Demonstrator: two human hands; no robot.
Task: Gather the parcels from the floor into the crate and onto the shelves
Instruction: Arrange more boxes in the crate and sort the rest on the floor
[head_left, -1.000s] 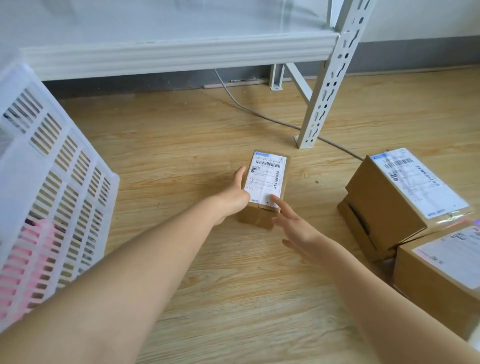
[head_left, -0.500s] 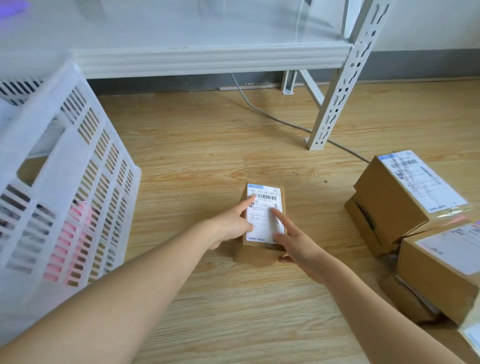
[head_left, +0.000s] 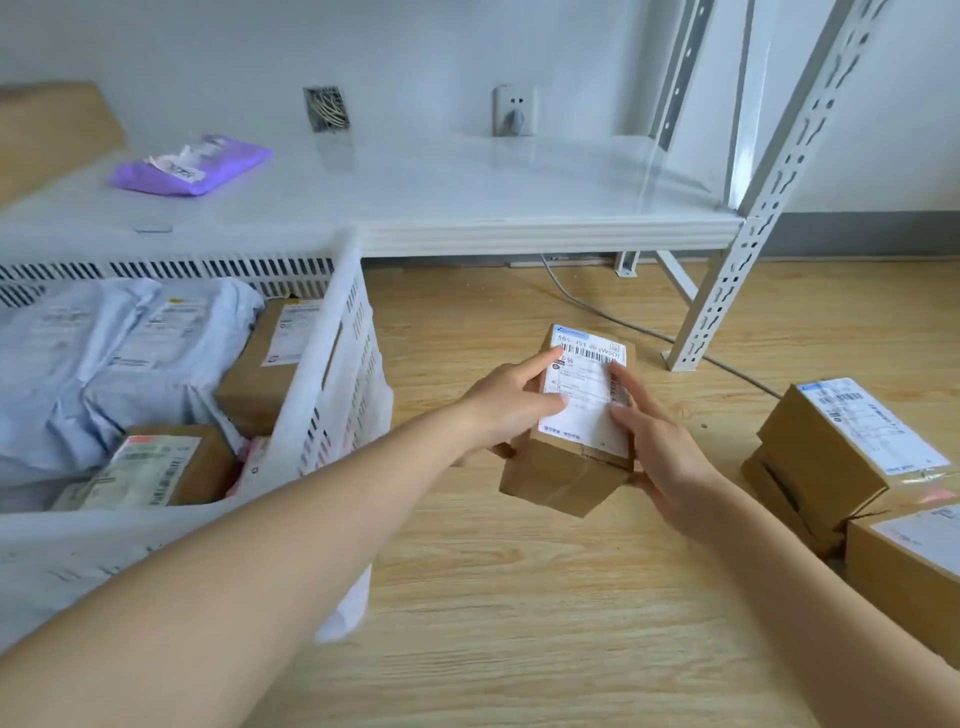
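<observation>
A wooden plank floor (head_left: 519, 623) meets a pale wall, with a white metal shelf (head_left: 519, 234) running low across the far side and its perforated upright (head_left: 753, 244) standing at the right. A purple mailer (head_left: 189, 163) lies on the shelf at far left. A white slatted crate (head_left: 332, 374) sits at the left, already holding pale blue mail bags (head_left: 104, 353) and several cardboard boxes. Two further parcels (head_left: 831, 457) rest on the floor at the right edge, well apart from the hands.

Change since a second ago: the small cardboard parcel (head_left: 576, 431), which then lay flat on the floor with the hands just reaching it, is now lifted clear of the planks and tilted, its labelled face turned up toward the camera. The view has also risen, bringing the shelf top and the crate's contents into sight. This suggests the pick-up step is complete and the carry is beginning; the crate lies just to the left and the shelf beyond, and which of the two is the destination cannot be told.

Hand pose: both arms extend forward from the near edge. The left hand (head_left: 504, 410) clasps the parcel's left side, fingers (head_left: 540, 364) laid over the label and the thumb side wrapping below. The right hand (head_left: 660, 447) cups the right side and lower corner, its fingers spread along the label's edge. Both hands are closed on the parcel, sharing its weight between them.
</observation>
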